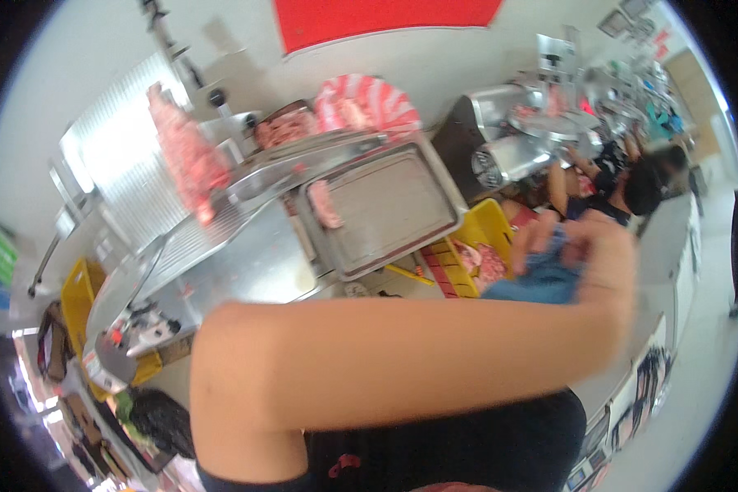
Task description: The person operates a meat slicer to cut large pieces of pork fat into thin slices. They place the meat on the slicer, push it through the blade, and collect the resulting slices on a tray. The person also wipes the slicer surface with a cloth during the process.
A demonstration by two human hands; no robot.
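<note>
My left forearm crosses the lower middle from left to right. At its end, my left hand (600, 246) bends inward with curled fingers, blurred by motion, gripping a bunched blue cloth (533, 283). More blurred fingers (535, 239) show on the cloth's left side; I cannot tell which hand they belong to. My right arm does not show clearly and may be hidden behind the left forearm. Just beyond the cloth is a yellow crate (492, 220) with pieces of meat (485, 262) in it. A metal tray (447, 176) with one meat strip (325, 203) lies farther left.
At left stands a large metal slicer (115, 156) with a long slab of meat (184, 152) on it. Behind the tray are a red-and-white striped bag (385, 94) and more meat (287, 129). A metal grinder (512, 160) and another person (607, 180) are at far right.
</note>
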